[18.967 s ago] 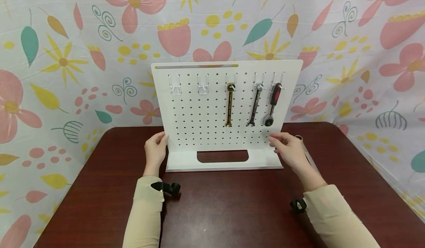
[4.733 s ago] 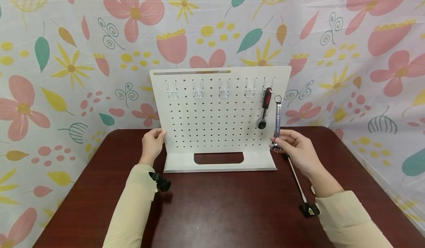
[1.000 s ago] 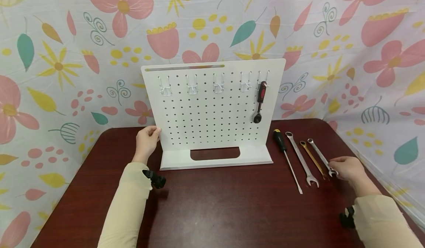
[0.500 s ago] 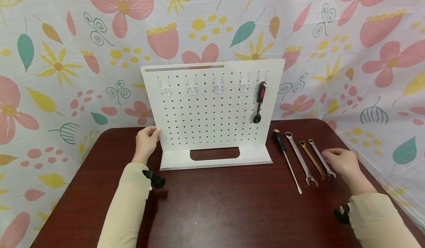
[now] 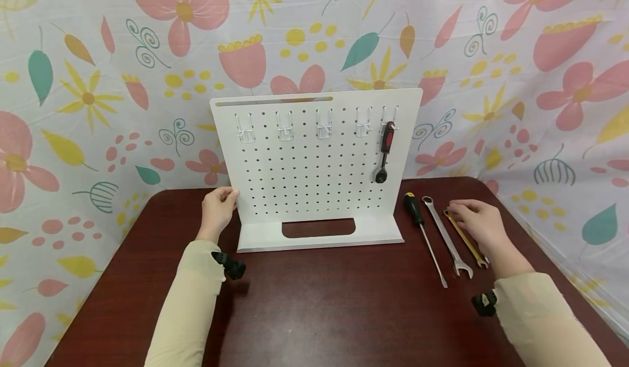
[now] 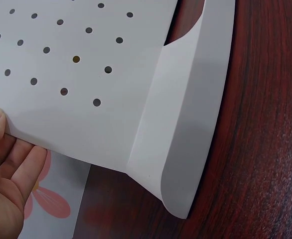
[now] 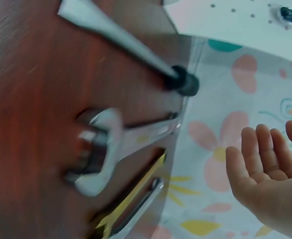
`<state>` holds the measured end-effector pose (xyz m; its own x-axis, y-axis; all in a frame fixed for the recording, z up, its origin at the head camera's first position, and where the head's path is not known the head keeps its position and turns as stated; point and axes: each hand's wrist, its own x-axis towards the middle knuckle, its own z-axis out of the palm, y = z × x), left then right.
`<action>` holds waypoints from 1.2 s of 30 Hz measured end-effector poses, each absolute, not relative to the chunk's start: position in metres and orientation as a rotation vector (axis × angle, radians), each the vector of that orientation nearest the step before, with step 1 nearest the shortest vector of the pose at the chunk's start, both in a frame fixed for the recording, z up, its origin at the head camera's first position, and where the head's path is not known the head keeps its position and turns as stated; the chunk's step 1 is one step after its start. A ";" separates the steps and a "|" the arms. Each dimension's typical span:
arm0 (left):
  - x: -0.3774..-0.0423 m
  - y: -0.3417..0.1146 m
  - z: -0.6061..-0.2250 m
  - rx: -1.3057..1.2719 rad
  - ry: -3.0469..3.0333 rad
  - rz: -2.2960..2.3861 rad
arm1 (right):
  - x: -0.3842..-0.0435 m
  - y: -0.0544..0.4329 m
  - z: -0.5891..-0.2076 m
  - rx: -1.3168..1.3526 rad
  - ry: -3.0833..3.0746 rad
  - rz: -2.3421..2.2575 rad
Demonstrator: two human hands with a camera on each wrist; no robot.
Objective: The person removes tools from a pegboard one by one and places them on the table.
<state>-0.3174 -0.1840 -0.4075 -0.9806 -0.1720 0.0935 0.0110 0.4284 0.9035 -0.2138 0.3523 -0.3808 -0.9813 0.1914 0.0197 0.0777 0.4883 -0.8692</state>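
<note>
The left edge of the white pegboard [image 5: 314,159] is gripped by the left hand [image 5: 217,211], low down near the foot; in the left wrist view the thumb is seen on the front face and the fingers [image 6: 21,159] behind the panel, curled round the edge. The pegboard is stood upright on the dark red table [image 5: 319,312], at 12 o'clock from the person. A ratchet with a red and black handle [image 5: 384,151] is hung from the hook at the board's 1 o'clock corner; four white hooks [image 5: 285,129] to its left are seen bare.

The right hand [image 5: 474,225] is held above the table at 3 o'clock of the board, with nothing held; in the right wrist view its fingers [image 7: 258,154] are seen loosely spread and only slightly bent. Four tools are laid side by side under and beside it: a screwdriver with a black handle [image 5: 423,233] nearest the board, then a long silver wrench [image 5: 447,238], then a gold wrench [image 5: 467,241], partly covered by the hand. A smaller silver wrench [image 5: 484,259] is mostly hidden under the wrist, only its tip being shown. Whether the fingertips touch the gold wrench cannot be told.

A flowered cloth [image 5: 98,83] is hung behind and beside the table.
</note>
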 end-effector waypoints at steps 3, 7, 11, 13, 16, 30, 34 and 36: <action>-0.317 -0.184 -0.408 0.142 -2.514 -1.571 | -0.219 0.345 -0.375 -0.178 -2.563 1.588; -0.318 -0.184 -0.408 0.142 -2.510 -1.568 | -0.226 0.333 -0.366 -0.133 -2.525 1.637; -0.318 -0.185 -0.409 0.130 -2.504 -1.564 | -0.232 0.321 -0.358 -0.115 -2.530 1.632; -0.318 -0.185 -0.409 0.127 -2.503 -1.569 | -0.235 0.316 -0.355 -0.117 -2.531 1.633; -0.317 -0.184 -0.408 0.127 -2.505 -1.581 | -0.239 0.310 -0.353 -0.113 -2.544 1.610; -0.318 -0.185 -0.407 0.137 -2.503 -1.592 | -0.259 0.273 -0.336 -0.069 -2.586 1.496; -0.316 -0.185 -0.407 0.133 -2.505 -1.587 | -0.265 0.264 -0.331 -0.063 -2.590 1.455; -0.317 -0.185 -0.407 0.132 -2.508 -1.584 | -0.269 0.260 -0.329 -0.056 -2.572 1.439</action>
